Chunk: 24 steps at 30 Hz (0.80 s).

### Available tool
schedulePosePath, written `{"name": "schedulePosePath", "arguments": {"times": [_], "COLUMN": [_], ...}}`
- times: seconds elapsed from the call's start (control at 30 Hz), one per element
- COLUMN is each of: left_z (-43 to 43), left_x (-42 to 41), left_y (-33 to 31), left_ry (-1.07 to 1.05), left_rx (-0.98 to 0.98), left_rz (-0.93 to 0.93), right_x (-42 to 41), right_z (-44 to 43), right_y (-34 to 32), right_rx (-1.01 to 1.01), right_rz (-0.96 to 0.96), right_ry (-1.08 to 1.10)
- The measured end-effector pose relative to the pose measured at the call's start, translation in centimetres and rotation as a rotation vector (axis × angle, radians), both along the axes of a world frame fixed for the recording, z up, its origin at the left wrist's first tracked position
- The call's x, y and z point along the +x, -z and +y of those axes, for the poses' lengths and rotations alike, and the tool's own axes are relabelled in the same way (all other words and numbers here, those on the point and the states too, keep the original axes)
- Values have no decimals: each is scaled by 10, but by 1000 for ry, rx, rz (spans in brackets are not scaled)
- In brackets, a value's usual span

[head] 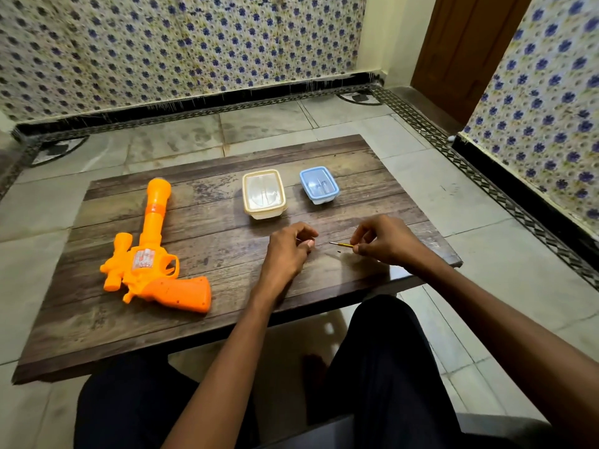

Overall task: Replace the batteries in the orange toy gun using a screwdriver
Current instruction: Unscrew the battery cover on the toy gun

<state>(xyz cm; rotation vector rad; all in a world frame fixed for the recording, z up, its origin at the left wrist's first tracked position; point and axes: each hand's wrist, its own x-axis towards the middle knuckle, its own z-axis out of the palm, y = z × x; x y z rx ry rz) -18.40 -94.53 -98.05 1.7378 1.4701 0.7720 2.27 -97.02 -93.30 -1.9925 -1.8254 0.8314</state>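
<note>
The orange toy gun (152,254) lies flat on the left part of the wooden table (227,286), barrel pointing away from me. My right hand (385,241) pinches a small yellow screwdriver (342,245) whose tip points left, low over the table. A tiny dark speck, perhaps a screw (338,251), lies just below the tip. My left hand (291,251) rests on the table beside it with its fingers curled; whether it holds anything small is hidden.
A cream lidded box (264,193) and a blue lidded box (319,184) stand at the back of the table. My legs are under the near edge. Tiled floor surrounds the table, with patterned walls and a brown door (466,56) behind.
</note>
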Motion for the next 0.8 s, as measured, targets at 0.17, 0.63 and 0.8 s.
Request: {"name": "schedulePosePath", "arguments": {"times": [0.17, 0.63, 0.8], "left_z": [-1, -13, -17], "left_x": [8, 26, 28], "left_y": [-2, -8, -3], "left_ry": [48, 140, 19], "left_rx": [5, 145, 118], "left_rz": [57, 279, 176], "right_x": [13, 25, 31], "right_z": [0, -2, -4], "right_y": [-1, 0, 2], "right_rx": [-18, -39, -25], "right_rz": [11, 143, 168], "right_ry": [44, 144, 159]}}
